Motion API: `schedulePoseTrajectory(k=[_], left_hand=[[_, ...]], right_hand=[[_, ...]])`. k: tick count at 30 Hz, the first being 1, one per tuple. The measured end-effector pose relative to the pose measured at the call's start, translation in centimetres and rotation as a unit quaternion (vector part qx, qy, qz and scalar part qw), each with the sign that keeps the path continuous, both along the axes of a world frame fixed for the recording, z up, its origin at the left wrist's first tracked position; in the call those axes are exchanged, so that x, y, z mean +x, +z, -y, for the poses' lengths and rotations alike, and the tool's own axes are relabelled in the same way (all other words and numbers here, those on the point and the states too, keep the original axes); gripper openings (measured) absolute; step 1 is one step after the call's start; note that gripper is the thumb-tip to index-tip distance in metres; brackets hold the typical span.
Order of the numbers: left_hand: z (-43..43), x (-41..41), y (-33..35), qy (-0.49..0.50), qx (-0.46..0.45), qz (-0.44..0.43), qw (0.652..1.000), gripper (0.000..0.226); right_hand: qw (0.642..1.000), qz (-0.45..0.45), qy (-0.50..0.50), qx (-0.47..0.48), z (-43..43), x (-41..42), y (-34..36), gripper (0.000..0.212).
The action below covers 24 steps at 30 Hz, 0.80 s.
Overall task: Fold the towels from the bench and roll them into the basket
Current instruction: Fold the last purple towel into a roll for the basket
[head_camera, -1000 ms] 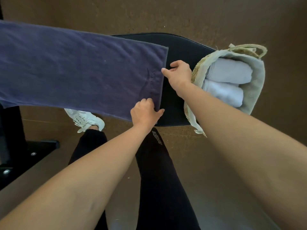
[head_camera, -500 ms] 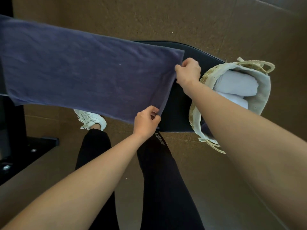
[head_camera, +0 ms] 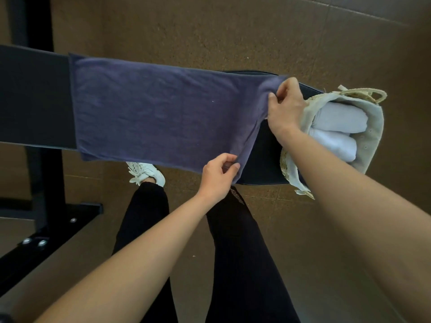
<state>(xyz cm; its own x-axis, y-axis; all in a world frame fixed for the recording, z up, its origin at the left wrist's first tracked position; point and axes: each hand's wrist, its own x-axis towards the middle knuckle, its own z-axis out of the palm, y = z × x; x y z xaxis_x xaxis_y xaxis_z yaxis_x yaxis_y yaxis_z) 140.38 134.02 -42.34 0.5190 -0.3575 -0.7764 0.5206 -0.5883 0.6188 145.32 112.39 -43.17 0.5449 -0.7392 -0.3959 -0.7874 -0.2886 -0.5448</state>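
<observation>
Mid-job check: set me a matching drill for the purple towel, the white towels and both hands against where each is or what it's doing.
1 purple towel
2 white towels
3 left hand
4 right hand

A rolled inside the basket
B pinches the purple towel's near corner
C spread along the bench
D grips the purple towel's far corner

Pairs: 1-C, 2-A, 3-B, 4-D

We no longer just rest our knuckles at the flat end of the purple towel (head_camera: 163, 117): our left hand (head_camera: 217, 176) now pinches its near corner and our right hand (head_camera: 285, 108) grips the far corner. That end lifts off the bench (head_camera: 263, 157), its straight edge now slack and creased between our hands, with more bare black surface showing beneath it.
</observation>
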Motion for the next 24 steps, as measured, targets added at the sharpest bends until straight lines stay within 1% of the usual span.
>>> schedulePoseTrajectory(k=[2, 5, 7, 9, 12, 17, 20, 24], left_hand=[[-2.3, 1.0, 0.4, 0.025, 0.005, 0.009, 1.0, 0.014], [-6.2, 2.3, 0.8, 0.058, 0.039, 0.026, 0.997, 0.012], [-9.0, 3.1, 1.0, 0.073, 0.067, 0.034, 0.995, 0.015], [-10.8, 3.7, 1.1, 0.089, 0.08, 0.03, 0.992, 0.016], [-13.9, 4.8, 1.6, 0.125, 0.088, 0.021, 0.988, 0.014], [-18.5, 6.9, 2.4, 0.163, 0.098, 0.021, 0.982, 0.018], [-21.1, 8.1, 2.6, 0.204, 0.106, 0.019, 0.973, 0.011], [-24.3, 9.6, 2.4, 0.252, 0.091, 0.0, 0.963, 0.019]], right_hand=[[0.999, 0.033, 0.026, 0.03, -1.8, 0.9, 0.8, 0.018], [0.994, 0.04, 0.06, 0.081, -4.5, 2.8, 1.8, 0.035], [0.991, 0.044, 0.062, 0.111, -6.5, 4.6, 2.4, 0.041], [0.988, 0.051, 0.059, 0.134, -7.9, 6.2, 3.0, 0.044], [0.983, 0.061, 0.066, 0.159, -11.2, 9.1, 3.6, 0.037], [0.972, 0.068, 0.037, 0.222, -16.1, 14.0, 4.1, 0.022], [0.97, 0.053, 0.039, 0.232, -18.8, 16.5, 4.2, 0.019], [0.971, 0.034, 0.048, 0.232, -21.9, 19.4, 3.8, 0.02]])
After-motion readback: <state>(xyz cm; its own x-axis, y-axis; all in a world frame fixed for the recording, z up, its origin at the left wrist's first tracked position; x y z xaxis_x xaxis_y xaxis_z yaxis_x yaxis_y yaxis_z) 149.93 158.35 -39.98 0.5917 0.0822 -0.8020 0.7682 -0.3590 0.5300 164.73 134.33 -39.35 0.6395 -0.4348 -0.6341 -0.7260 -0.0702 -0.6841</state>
